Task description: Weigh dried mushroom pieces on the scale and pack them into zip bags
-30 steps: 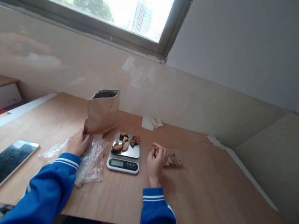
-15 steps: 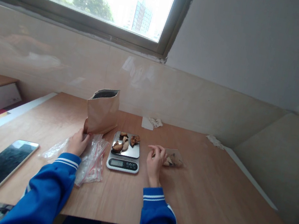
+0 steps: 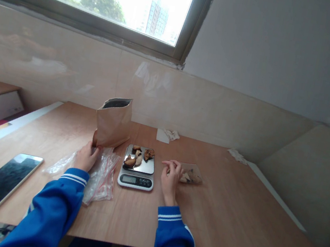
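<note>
1. The paper bag (image 3: 114, 129) stands upright with its mouth open; its inside is dark, so I cannot tell the contents.
2. The left hand (image 3: 85, 157) is at the lower left corner of this bag. Its thumb is apart from the fingers, but the fingertips are hidden, so I cannot tell whether they grip.
3. Thin plastic bags (image 3: 102, 183) with red lines lie around the left hand.
4. The scale (image 3: 135, 181) bears several brown mushroom pieces (image 3: 130, 162) on its metal plate, inside the plate's edges.
5. At the right, a clear bag (image 3: 194, 169) lies flat with pale pieces in it.
6. The right hand (image 3: 170, 180) is just beside this bag. Its index finger points toward the scale, the others are curled; I cannot tell if they hold something.
7. A strip of table (image 3: 244, 214) separates scale and right hand; the table's near edge passes below both wrists.
</note>
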`<action>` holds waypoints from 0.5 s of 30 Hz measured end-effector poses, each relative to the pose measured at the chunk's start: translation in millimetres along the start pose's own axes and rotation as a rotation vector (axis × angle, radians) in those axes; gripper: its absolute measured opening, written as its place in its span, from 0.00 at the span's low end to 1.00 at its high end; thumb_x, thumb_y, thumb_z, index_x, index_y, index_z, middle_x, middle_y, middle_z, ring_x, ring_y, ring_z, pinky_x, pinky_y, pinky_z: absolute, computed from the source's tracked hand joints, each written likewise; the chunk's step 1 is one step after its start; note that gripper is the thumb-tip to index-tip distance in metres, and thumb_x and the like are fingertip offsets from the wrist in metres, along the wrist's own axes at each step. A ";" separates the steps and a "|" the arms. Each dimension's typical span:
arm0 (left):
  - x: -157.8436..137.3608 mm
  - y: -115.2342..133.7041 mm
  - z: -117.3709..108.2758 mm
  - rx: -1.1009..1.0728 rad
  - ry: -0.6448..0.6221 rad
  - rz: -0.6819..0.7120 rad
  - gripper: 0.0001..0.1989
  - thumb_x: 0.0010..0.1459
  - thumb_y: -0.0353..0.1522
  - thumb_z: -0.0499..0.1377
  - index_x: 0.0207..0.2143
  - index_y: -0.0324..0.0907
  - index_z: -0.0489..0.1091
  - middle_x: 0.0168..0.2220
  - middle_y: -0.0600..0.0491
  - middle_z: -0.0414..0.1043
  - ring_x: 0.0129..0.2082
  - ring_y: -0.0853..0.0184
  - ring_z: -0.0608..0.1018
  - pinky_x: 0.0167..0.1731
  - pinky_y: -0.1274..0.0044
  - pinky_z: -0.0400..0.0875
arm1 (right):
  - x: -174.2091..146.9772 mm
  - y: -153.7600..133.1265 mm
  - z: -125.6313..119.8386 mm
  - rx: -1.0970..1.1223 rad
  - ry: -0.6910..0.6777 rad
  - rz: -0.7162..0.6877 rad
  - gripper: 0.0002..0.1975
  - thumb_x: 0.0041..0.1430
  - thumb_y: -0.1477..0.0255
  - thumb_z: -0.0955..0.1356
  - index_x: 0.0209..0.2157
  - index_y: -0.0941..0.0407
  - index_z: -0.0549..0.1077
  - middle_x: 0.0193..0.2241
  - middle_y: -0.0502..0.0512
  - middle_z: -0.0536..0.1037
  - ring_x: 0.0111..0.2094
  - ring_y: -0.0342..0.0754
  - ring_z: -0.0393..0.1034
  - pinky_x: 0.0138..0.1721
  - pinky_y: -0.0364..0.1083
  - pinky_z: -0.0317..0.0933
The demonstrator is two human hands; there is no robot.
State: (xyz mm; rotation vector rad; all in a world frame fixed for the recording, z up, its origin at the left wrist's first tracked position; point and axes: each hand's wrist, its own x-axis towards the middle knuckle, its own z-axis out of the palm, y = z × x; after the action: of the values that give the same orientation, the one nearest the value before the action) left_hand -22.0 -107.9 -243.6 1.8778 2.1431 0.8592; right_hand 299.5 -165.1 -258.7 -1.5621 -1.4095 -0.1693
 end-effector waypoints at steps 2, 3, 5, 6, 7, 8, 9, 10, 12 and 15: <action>-0.1 0.3 0.9 -0.035 0.029 0.006 0.21 0.58 0.43 0.46 0.46 0.39 0.65 0.44 0.41 0.73 0.47 0.54 0.74 0.44 0.68 0.66 | -0.4 0.0 0.3 -0.001 -0.001 -0.001 0.13 0.55 0.79 0.59 0.32 0.55 0.74 0.39 0.58 0.66 0.42 0.53 0.60 0.48 0.55 0.49; -0.5 0.6 1.2 -0.060 0.073 0.013 0.22 0.57 0.43 0.48 0.47 0.38 0.64 0.45 0.41 0.72 0.48 0.54 0.73 0.46 0.67 0.65 | -0.7 0.2 0.5 -0.003 -0.001 0.000 0.13 0.55 0.79 0.59 0.32 0.55 0.74 0.40 0.58 0.66 0.42 0.53 0.60 0.48 0.55 0.49; -2.7 2.0 0.7 -0.122 0.222 0.051 0.25 0.55 0.43 0.50 0.50 0.36 0.61 0.49 0.40 0.68 0.51 0.54 0.70 0.50 0.65 0.62 | -1.2 0.6 1.1 -0.010 -0.005 0.000 0.13 0.55 0.79 0.59 0.32 0.55 0.74 0.39 0.58 0.66 0.42 0.53 0.60 0.48 0.55 0.49; -4.7 3.0 -0.2 -0.152 0.312 0.082 0.25 0.55 0.42 0.50 0.52 0.36 0.60 0.51 0.40 0.67 0.53 0.55 0.68 0.52 0.65 0.60 | -1.5 0.8 1.4 -0.014 -0.008 -0.003 0.13 0.55 0.79 0.59 0.32 0.55 0.74 0.39 0.58 0.66 0.42 0.53 0.60 0.48 0.55 0.49; -7.2 4.1 -1.6 -0.177 0.400 0.113 0.24 0.56 0.41 0.50 0.52 0.37 0.59 0.52 0.41 0.65 0.54 0.56 0.67 0.54 0.65 0.58 | -1.8 1.1 1.7 -0.018 -0.011 -0.006 0.13 0.55 0.79 0.59 0.32 0.56 0.74 0.40 0.58 0.66 0.42 0.53 0.60 0.48 0.55 0.49; -10.3 5.1 -3.2 -0.196 0.474 0.139 0.22 0.57 0.39 0.49 0.51 0.38 0.60 0.52 0.42 0.65 0.54 0.57 0.66 0.54 0.65 0.58 | -2.0 1.3 2.0 -0.023 -0.011 -0.009 0.13 0.55 0.79 0.59 0.32 0.56 0.74 0.40 0.59 0.66 0.42 0.53 0.59 0.48 0.55 0.50; -13.7 6.1 -5.1 -0.207 0.533 0.155 0.19 0.57 0.38 0.49 0.49 0.38 0.61 0.51 0.42 0.66 0.53 0.58 0.67 0.54 0.65 0.58 | -2.3 1.6 2.3 -0.028 -0.011 -0.011 0.13 0.55 0.79 0.59 0.32 0.56 0.74 0.40 0.59 0.66 0.42 0.54 0.59 0.47 0.55 0.50; -17.5 6.9 -7.1 -0.213 0.579 0.159 0.16 0.58 0.36 0.48 0.46 0.39 0.62 0.48 0.43 0.67 0.51 0.58 0.68 0.53 0.65 0.59 | -2.6 1.9 2.6 -0.034 -0.011 -0.010 0.13 0.55 0.79 0.59 0.32 0.56 0.74 0.40 0.59 0.66 0.42 0.54 0.59 0.47 0.55 0.50; -25.7 8.8 -11.7 -0.216 0.640 0.161 0.11 0.57 0.35 0.48 0.40 0.40 0.62 0.43 0.44 0.69 0.47 0.59 0.70 0.50 0.65 0.61 | -3.2 2.7 3.2 -0.046 -0.011 -0.002 0.13 0.55 0.79 0.59 0.32 0.56 0.74 0.40 0.59 0.66 0.42 0.54 0.59 0.46 0.55 0.50; -39.5 14.5 -21.4 -0.227 0.644 0.214 0.07 0.57 0.34 0.48 0.35 0.41 0.63 0.37 0.46 0.69 0.40 0.61 0.72 0.44 0.67 0.66 | -4.2 4.2 4.4 -0.075 -0.020 0.021 0.13 0.55 0.78 0.59 0.32 0.56 0.74 0.40 0.59 0.66 0.41 0.54 0.58 0.45 0.55 0.50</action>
State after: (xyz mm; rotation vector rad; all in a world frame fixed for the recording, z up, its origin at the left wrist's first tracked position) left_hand -12.1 -151.4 -228.1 1.9071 2.0295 1.8799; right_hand 299.5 -164.1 -266.0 -1.6440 -1.4155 -0.1965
